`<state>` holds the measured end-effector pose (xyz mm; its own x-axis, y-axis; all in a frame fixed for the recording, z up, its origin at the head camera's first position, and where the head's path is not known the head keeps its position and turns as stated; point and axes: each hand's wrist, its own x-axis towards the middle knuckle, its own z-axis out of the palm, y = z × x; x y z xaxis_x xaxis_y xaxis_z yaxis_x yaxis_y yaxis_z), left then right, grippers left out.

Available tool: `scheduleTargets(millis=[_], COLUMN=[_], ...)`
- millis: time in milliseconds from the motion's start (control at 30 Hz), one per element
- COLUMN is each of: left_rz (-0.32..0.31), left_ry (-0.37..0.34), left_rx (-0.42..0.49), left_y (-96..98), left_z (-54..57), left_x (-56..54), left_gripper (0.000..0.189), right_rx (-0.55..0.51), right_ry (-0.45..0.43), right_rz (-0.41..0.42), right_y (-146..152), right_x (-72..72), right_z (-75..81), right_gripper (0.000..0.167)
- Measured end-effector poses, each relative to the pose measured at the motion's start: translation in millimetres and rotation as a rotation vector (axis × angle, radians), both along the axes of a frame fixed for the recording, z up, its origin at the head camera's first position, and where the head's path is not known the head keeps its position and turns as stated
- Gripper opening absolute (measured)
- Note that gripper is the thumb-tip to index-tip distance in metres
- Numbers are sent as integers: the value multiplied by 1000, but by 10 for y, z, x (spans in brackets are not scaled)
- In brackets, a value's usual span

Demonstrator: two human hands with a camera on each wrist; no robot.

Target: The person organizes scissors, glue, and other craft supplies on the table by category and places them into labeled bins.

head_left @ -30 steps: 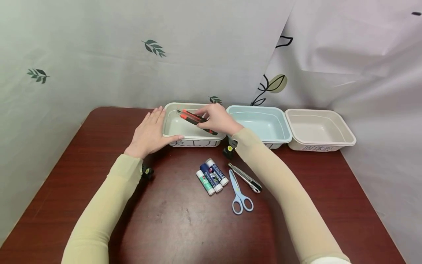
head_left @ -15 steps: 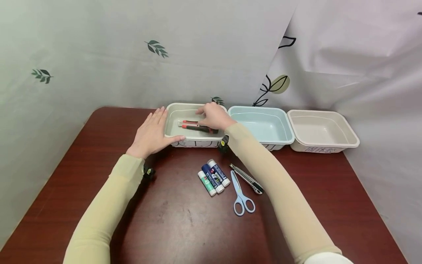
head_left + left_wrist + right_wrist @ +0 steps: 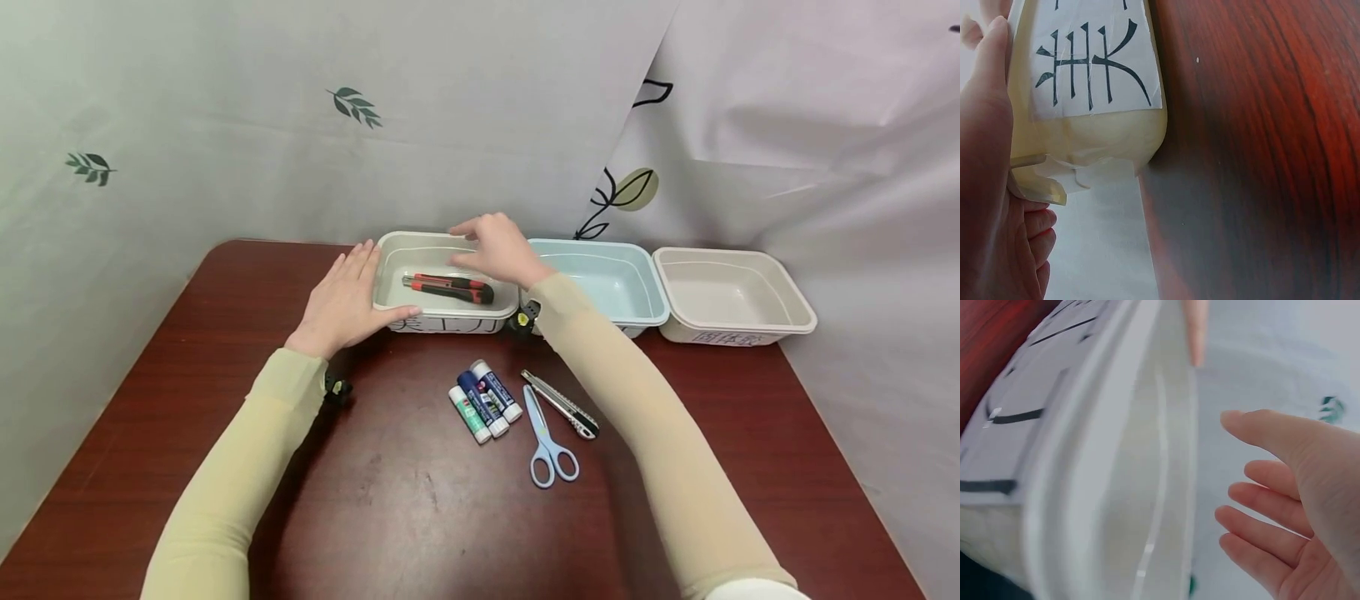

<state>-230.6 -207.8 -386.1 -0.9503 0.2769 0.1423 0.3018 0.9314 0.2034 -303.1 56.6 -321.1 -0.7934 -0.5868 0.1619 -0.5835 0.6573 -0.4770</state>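
Two black and red utility knives (image 3: 448, 287) lie side by side in the off-white bin (image 3: 405, 313) at the left of the row. My left hand (image 3: 341, 304) rests against the left end of this bin, fingers straight, thumb along its front rim. A label with black handwriting (image 3: 1091, 62) shows on the bin's front in the left wrist view. Above the bin's right part hovers my right hand (image 3: 498, 250), fingers spread from the thumb and holding nothing. The right wrist view shows the same hand (image 3: 1304, 506) beside the rim with relaxed fingers.
A light blue bin (image 3: 600, 287) and a beige bin (image 3: 731, 287) continue the row rightward. On the table (image 3: 375, 500) in front lie several glue sticks (image 3: 483, 404), blue scissors (image 3: 551, 446) and a silver utility knife (image 3: 561, 404). A patterned curtain (image 3: 480, 125) hangs behind.
My right hand lowered the two black and red utility knives into the left bin, let go of them and rose away up and to the right. My left hand has stayed at the bin.
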Motion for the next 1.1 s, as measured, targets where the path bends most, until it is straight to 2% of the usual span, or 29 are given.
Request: scheduleTargets(millis=[267, 433, 700, 1100], left_rz=[4, 6, 7, -3], left_ry=[-3, -3, 4, 7], left_rx=[8, 12, 5, 9], left_y=[-2, 3, 9, -4], left_z=[-4, 0, -7, -22], left_x=[-2, -6, -8, -25], left_gripper=[123, 123, 123, 123], right_rx=[-43, -77, -107, -139], right_ry=[83, 92, 102, 174], right_rz=[15, 8, 0, -13], right_y=[202, 338, 559, 822], right_x=[141, 256, 412, 591], right_z=[312, 420, 454, 383], right_gripper=[54, 55, 53, 53])
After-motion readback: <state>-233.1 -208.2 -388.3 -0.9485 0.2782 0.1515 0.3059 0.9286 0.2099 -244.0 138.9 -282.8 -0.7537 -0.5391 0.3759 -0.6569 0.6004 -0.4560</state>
